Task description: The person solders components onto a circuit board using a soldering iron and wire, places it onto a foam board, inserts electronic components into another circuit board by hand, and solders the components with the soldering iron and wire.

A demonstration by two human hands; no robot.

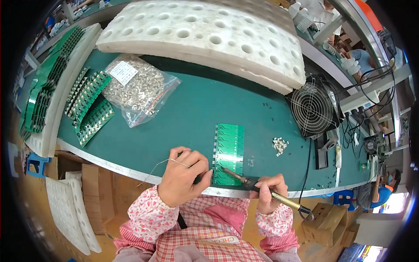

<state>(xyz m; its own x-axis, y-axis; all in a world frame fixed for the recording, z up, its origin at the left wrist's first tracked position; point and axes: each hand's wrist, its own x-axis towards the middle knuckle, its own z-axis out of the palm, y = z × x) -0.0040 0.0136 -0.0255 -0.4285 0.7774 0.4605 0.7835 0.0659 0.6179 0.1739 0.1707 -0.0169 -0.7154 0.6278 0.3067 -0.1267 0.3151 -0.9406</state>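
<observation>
A green circuit board panel (229, 150) lies on the table near its front edge, with a row of small metal parts along its left side. My right hand (271, 188) is closed around a soldering iron (283, 200), whose tip touches or hovers just above the panel's lower part. Beside the panel's lower left, my left hand (184, 175) is closed, fingertips near the board's edge. A thin solder wire (153, 169) runs through its fingers and trails left; the wire's working end is hidden.
Loose metal parts (279, 146) lie right of the panel. A plastic bag of similar parts (135, 87) and populated boards (94, 120) sit at left. A white foam block (205, 39) spans the back; a fan (312, 107) stands at right, and a black cable (307, 168) crosses the front edge.
</observation>
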